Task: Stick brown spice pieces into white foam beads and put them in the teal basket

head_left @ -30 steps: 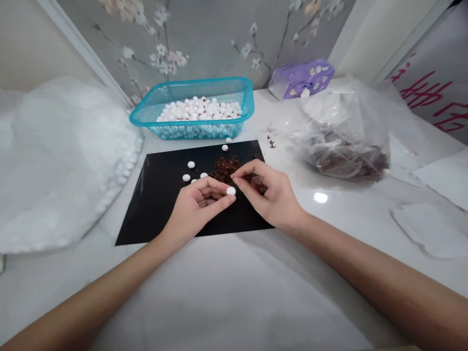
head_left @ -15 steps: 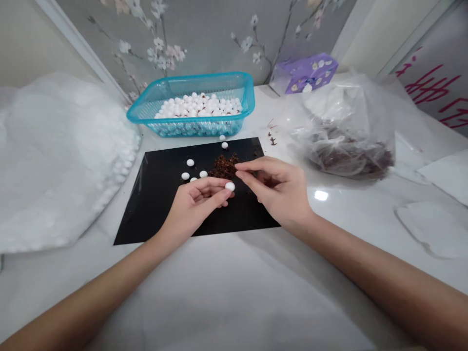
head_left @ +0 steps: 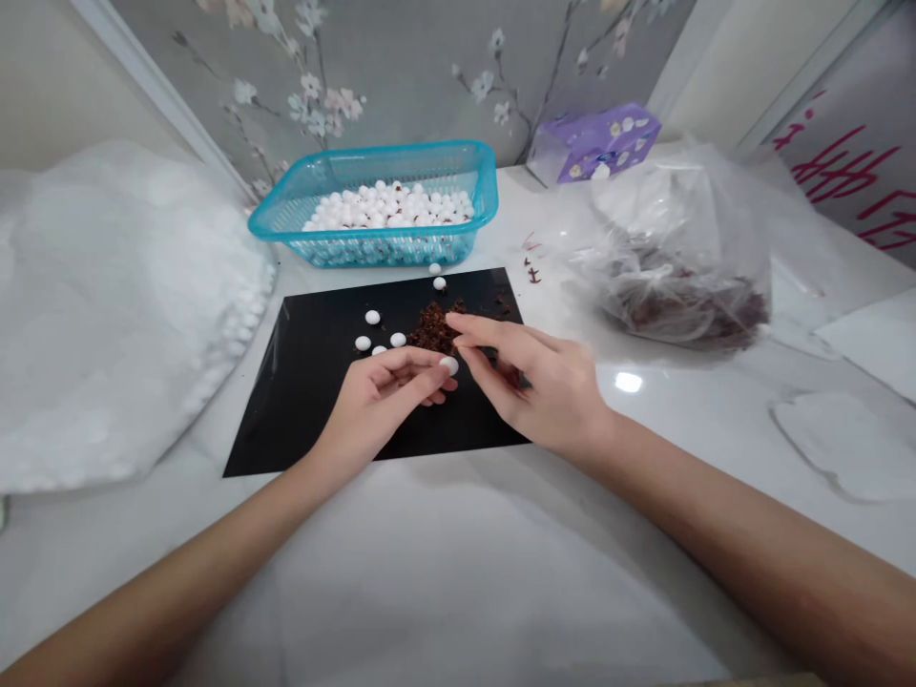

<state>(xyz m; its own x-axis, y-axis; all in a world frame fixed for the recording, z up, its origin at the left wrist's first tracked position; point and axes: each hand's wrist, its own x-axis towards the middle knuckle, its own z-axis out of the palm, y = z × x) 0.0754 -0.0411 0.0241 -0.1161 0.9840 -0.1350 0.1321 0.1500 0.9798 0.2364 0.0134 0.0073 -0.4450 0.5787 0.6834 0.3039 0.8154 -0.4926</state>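
grey floral wallpaper [head_left: 401, 67] with pale blossom branches, rising behind a glossy white counter [head_left: 429, 582]. on the counter, a turquoise plastic basket [head_left: 372, 153] heaped with white beads [head_left: 386, 205], some flecked with reddish brown. to its right, a purple tissue box [head_left: 593, 143] and a clear plastic bag [head_left: 679, 258] of dark reddish shreds. far left, a large soft white mound in clear plastic [head_left: 107, 315]. just in front of the basket, a black sheet [head_left: 286, 429], a heap of dark brown crumbs [head_left: 433, 329] near its middle, a few loose white beads [head_left: 372, 317] left of the heap and near the top edge. left hand [head_left: 379, 405] curled above the sheet, one white bead [head_left: 448, 365] pinched firmly at the fingertips. right hand [head_left: 544, 391] just beside that bead, fingers [head_left: 493, 339] half bent over the crumbs, the grip loose; whether any crumbs caught there, impossible to tell.
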